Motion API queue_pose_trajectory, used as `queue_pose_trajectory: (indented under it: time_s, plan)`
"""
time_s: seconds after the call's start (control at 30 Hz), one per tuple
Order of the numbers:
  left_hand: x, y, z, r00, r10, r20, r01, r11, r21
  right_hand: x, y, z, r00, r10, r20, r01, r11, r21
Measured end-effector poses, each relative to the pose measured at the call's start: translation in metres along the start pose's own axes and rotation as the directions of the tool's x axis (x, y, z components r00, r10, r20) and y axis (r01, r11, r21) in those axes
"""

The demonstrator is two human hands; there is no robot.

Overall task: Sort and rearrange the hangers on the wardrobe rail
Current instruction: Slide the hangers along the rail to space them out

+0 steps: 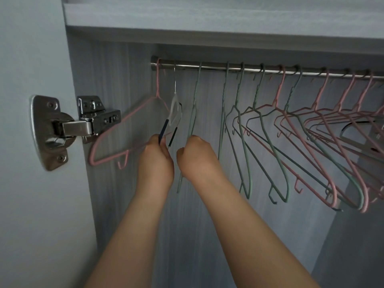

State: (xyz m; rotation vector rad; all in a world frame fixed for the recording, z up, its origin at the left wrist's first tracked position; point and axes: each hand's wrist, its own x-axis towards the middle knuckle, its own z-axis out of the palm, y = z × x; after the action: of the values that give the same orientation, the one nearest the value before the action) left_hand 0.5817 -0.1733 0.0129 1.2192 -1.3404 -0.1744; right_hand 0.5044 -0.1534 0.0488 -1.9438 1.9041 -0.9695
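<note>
Now L hand (154, 161) pinches clear hanger (175, 113), R hand (195, 156) grips green hanger (192, 121), prob. to regroup by colour on rail (209, 66).

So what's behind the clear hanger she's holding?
Behind the clear hanger, the grey wardrobe wall and part of a pink hanger show through; the left hand covers its lower end.

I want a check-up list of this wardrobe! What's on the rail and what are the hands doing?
Surface: metal rail under a shelf.
Job's things: pink hanger at the rail's left end, then clear hanger, green hangers, mixed pink and green further right.
Clutter: nothing seen.
Grippers: left hand pinches the clear hanger's dark-edged bottom; right hand grips a green hanger.
Cables: nothing seen.
Surroundings: door hinge on the left, grey back wall.
</note>
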Motion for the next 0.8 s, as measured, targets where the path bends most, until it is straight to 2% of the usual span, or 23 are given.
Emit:
queue_pose_trajectory:
  time_s: [0.17,0.3,0.4,0.5,0.57,0.67,0.73,0.8]
  plan:
    - [0.001,-0.001,-0.004,1.000,-0.017,0.009,0.017,0.999,0.034,0.005,-0.003,0.009,0.995,-0.018,-0.101,0.024,0.998,0.062]
    - [0.000,0.002,-0.006,0.999,-0.041,0.020,0.039,0.995,0.093,0.010,-0.007,0.008,0.997,-0.005,-0.078,0.011,0.997,0.080]
    - [-0.002,0.003,-0.007,1.000,-0.025,-0.003,0.025,0.998,0.058,0.004,-0.012,0.004,0.999,-0.016,-0.040,0.019,0.996,0.089]
    - [-0.006,0.003,-0.008,1.000,-0.006,-0.005,0.006,0.999,0.051,-0.013,-0.013,-0.005,0.999,-0.048,-0.013,0.049,0.998,0.046]
    - [-0.009,0.004,-0.012,1.000,0.000,-0.011,0.001,0.996,0.087,-0.026,-0.006,-0.017,0.989,-0.107,-0.104,0.101,0.993,-0.065]
    - [-0.022,0.007,-0.021,0.984,0.136,-0.118,-0.114,0.978,0.177,-0.039,0.011,-0.041,0.918,-0.210,-0.336,0.147,0.968,-0.206]
    - [-0.037,0.014,-0.025,0.939,0.280,-0.202,-0.244,0.952,0.185,-0.042,0.018,-0.053,0.930,-0.162,-0.331,0.089,0.970,-0.225]
    - [-0.053,0.023,-0.025,0.922,0.336,-0.192,-0.307,0.937,0.167,-0.041,0.022,-0.056,0.969,-0.088,-0.230,0.020,0.959,-0.284]
